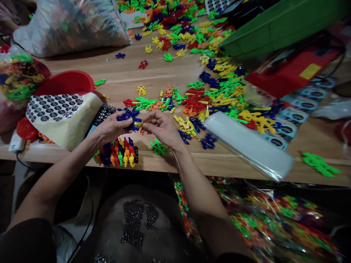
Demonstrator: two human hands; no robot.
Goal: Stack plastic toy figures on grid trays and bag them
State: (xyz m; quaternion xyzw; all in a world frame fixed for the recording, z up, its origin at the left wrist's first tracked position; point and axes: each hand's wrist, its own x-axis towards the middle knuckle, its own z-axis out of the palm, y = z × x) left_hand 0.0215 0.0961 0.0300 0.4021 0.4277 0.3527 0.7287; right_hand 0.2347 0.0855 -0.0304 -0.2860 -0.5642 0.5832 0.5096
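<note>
My left hand (111,127) is closed round a bunch of dark blue plastic figures (128,116) just above the near edge of the wooden table (123,73). My right hand (161,128) meets it from the right, fingers pinched on a small yellow figure (138,124) at the bunch. Right below my hands stands a packed row of mixed-colour figures (117,152) in a small black holder. A loose green figure (158,147) lies by my right wrist.
Loose coloured figures (208,91) cover the table's middle and far side. A red bowl (65,82), a sticker sheet (53,106), filled clear bags (71,22), a stack of clear sleeves (246,144), a green bin (279,22) and a red box (290,71) surround them.
</note>
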